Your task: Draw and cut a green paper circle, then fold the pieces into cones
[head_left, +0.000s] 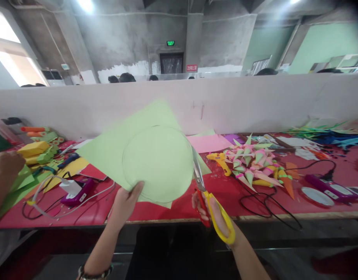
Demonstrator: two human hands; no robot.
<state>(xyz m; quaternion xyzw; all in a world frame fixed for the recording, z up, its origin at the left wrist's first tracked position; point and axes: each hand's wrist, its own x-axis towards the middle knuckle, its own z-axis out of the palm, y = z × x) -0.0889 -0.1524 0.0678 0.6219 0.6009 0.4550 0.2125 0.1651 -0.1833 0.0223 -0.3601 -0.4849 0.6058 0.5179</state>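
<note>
My left hand pinches the lower edge of a light green paper sheet, thumb on top. A large circle is drawn on the sheet, and its right side is cut along the curve. My right hand grips scissors with one yellow and one red handle. Their blades point up and away, against the right edge of the circle. How far the blades are apart is hard to see. The sheet is held up above the red table.
To the right lie a yellow glue gun, a heap of pink and green paper cones, black cords and a purple power strip. Another purple power strip sits left. A co-worker's hand is at the far left. A white partition stands behind.
</note>
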